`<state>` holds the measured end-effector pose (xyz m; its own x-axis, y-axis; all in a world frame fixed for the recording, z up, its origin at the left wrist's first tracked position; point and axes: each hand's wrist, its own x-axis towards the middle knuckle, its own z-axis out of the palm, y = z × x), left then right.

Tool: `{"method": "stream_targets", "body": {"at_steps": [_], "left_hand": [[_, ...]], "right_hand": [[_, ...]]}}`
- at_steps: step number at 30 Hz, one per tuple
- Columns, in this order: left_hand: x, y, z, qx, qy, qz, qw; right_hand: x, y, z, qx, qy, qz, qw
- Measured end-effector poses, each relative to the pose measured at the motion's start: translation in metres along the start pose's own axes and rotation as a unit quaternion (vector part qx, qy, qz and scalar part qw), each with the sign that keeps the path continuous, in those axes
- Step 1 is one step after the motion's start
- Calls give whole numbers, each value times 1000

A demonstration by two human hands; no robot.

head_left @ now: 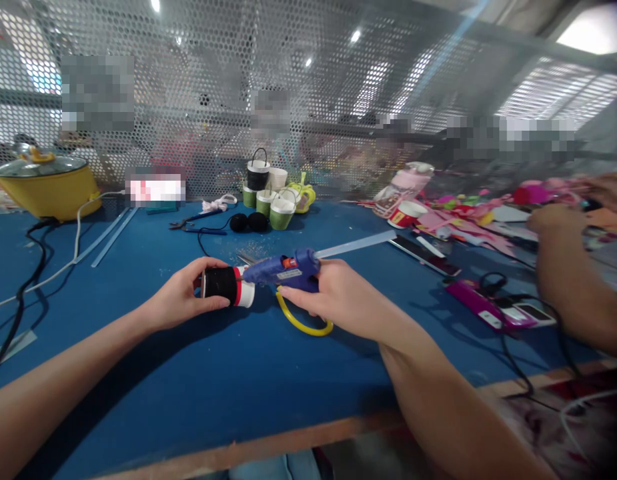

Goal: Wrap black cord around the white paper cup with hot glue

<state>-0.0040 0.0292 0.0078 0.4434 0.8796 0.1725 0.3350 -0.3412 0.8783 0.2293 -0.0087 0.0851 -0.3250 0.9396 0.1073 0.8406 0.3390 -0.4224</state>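
- The left hand (185, 297) is wrapped around a small cup (228, 285) lying on its side just above the blue table (213, 387); the cup has a black band, a red stripe and a white end, and the white end points toward the tool, which puts that end within reach of the nozzle.
- The right hand (333, 297) grips a blue glue gun (287, 270) like a pistol, fingers closed on its handle; the nozzle meets the cup's white end.
- A clear glue stick (355, 245) juts from the back of the gun, up and to the right.
- A yellow loop (303, 323) lies on the table just under the right hand; what it belongs to cannot be told.
- Finished-looking cups (273, 197), green, white and black, stand grouped at the far side by a perforated metal screen (308, 87), well clear of the hands.
- A yellow pot (45, 187) with a glass lid sits at far left, cords trailing from it across the table.
- At right, another person's arm (568, 280) reaches over pink craft scraps (468, 217); phones (488, 307) lie near it.
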Motion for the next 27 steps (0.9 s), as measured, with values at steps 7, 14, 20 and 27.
{"method": "stream_targets", "body": {"at_steps": [7,14,20,27], "left_hand": [[1,-2,0,-2,-1,-4,1000],[1,-1,0,13,2,4,1000],[-1,1,-1,26,2,2,1000],[0,-2,-1,19,1,-2,1000]], "right_hand": [[0,3,1,-30,-4,-15,999],[0,2,1,-39,9,-29,999],[-1,2,-1,-33,-3,-50,998],[-2,2,0,-52,20,-76,996]]}}
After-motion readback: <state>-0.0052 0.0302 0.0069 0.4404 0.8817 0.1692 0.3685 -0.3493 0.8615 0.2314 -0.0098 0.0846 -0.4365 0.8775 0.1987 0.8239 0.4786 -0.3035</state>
